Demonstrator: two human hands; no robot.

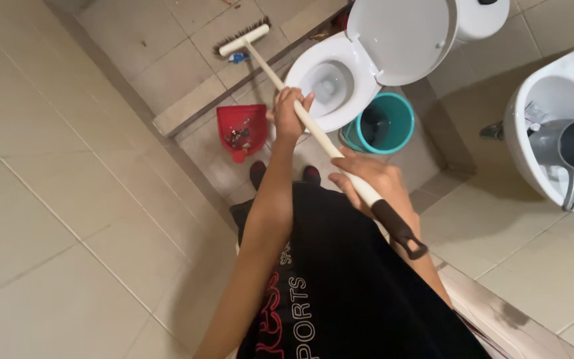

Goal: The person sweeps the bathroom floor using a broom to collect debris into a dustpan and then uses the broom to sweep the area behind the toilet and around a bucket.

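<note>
- Left hand (289,110): closed around the broom handle (300,113) at mid-length, in front of the toilet (313,56).
- Right hand (373,183): closed around the handle's upper part, just above the black grip (396,226).
- Broom head (241,36): bristles rest on the tiled floor (47,166) of the raised step, left of the toilet.
- Red dustpan (241,129): on the floor near the person's feet, holding debris.
- Teal bucket (380,123): just beside the toilet bowl; the seat lid is up.
- Step in hand, as judged: sweeping the step.
- Next move, as judged: needs a short pull of the bristles toward the dustpan, with both hands keeping their hold.
</note>
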